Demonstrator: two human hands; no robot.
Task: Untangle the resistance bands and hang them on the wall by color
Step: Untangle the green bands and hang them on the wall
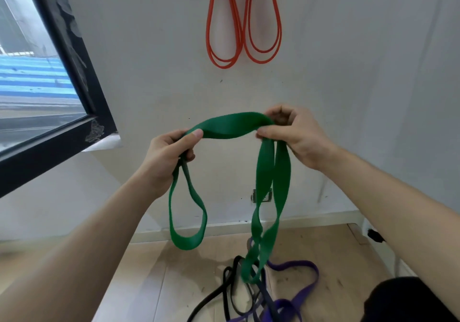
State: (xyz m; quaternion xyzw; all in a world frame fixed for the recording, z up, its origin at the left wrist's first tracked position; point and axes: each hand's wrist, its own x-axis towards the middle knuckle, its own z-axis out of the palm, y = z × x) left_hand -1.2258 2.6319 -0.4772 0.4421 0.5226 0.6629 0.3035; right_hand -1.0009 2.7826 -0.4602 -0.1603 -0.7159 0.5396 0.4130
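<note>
I have both hands on the green band (pixel 231 125), held up in front of the wall (pixel 361 77). My left hand (pixel 166 157) is curled round it at 9 o'clock from centre, and a loop hangs free below that fist. My right hand (pixel 296 137), at 3 o'clock, pinches the other end, where a twisted double strand drops toward 6 o'clock. Its tip meets the black band (pixel 224 294) and purple band (pixel 306 279) heaped on the floor (pixel 174 272) at 5 o'clock; I cannot tell whether it is caught there. Two orange bands (pixel 244 23) hang on the wall at 12 o'clock.
</note>
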